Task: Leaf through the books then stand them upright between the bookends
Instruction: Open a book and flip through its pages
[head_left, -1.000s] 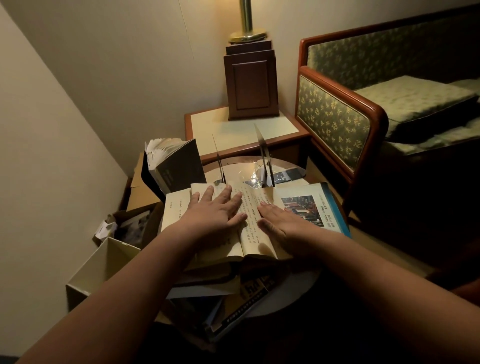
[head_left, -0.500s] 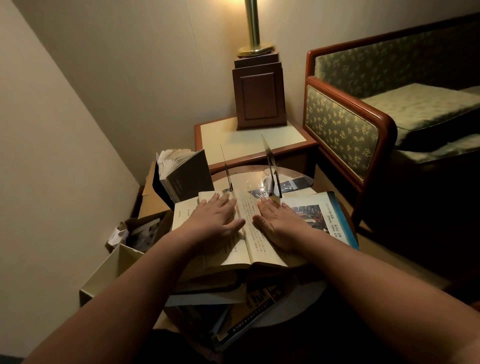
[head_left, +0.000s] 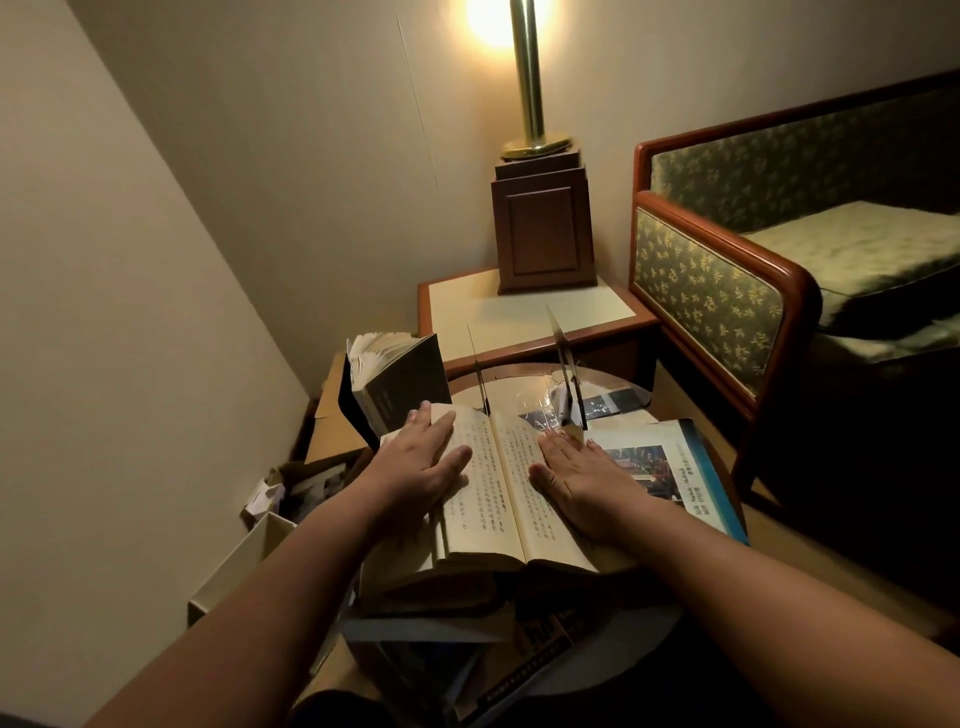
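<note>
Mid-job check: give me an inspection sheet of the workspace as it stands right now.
Surface: round table, mostly covered by books.
Job's things: open book lying flat on a stack; bookends upright, nothing between them; dark book standing, pages fanned.
Clutter: blue-edged book at right; open boxes on the floor at left.
Grippers: left hand and right hand flat on the pages.
Cables: nothing seen.
Surroundings: lamp on side table; green sofa.

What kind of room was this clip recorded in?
Probably a hotel room or lounge corner, though a home sitting room is possible: an upholstered wood-framed sofa, a lit brass lamp on a corner side table, and plain wallpapered walls.
</note>
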